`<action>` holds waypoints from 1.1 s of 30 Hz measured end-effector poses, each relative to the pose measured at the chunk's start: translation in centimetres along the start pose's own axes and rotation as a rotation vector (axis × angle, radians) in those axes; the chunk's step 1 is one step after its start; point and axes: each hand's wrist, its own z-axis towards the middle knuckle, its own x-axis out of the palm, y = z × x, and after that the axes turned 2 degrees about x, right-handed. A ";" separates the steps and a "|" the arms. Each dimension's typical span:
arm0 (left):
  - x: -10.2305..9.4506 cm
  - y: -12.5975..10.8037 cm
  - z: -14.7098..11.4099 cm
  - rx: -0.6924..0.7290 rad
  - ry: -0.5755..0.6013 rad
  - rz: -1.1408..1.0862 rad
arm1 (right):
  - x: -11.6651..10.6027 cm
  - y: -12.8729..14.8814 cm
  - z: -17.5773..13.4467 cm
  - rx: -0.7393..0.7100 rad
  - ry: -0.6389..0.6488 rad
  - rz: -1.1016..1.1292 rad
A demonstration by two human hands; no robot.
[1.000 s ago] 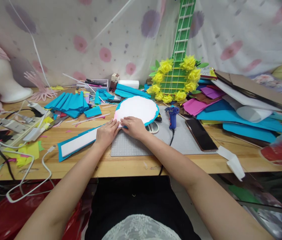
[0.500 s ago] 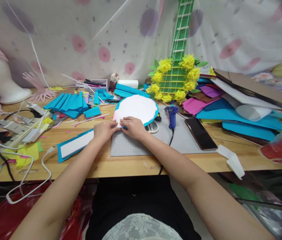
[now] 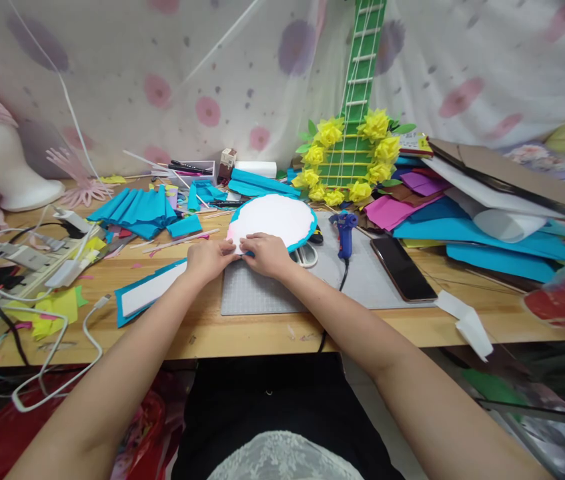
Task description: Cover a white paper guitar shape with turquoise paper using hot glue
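A white rounded board (image 3: 277, 220) with blue crepe paper folded around its rim lies at the middle of the table, partly over a grey cutting mat (image 3: 262, 293). My left hand (image 3: 211, 259) pinches its near left edge, where a small pink patch shows. Beside it, my right hand (image 3: 267, 253) grips the same edge, its fingers bent over the white face; the thumbs are partly hidden. A white strip on blue paper (image 3: 149, 291) lies left of my left hand. Scissors (image 3: 307, 255) poke out from under the board.
Right of the board are a blue glue gun (image 3: 345, 237) and a phone (image 3: 403, 269). A green paper guitar with yellow flowers (image 3: 357, 153) stands behind. Coloured paper (image 3: 482, 233) is stacked at right; blue crepe (image 3: 135, 210) and a cabled power strip (image 3: 37, 267) lie left.
Both hands stay on the board's near left edge with almost the same grip. The whole view has shifted very slightly.
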 end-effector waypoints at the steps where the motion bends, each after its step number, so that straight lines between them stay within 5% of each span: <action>1: -0.1 -0.1 0.0 -0.009 0.012 -0.002 | -0.1 0.1 0.0 0.007 0.004 -0.001; 13: -0.7 -0.1 0.0 -0.010 0.061 0.017 | -0.4 0.2 0.1 0.050 0.033 0.015; 27: -0.6 0.4 0.1 -0.019 0.059 -0.090 | -2.5 0.4 0.3 0.450 -0.039 0.261; 33: -1.3 0.7 0.6 0.000 0.088 -0.116 | -3.5 0.1 1.3 0.313 0.072 0.064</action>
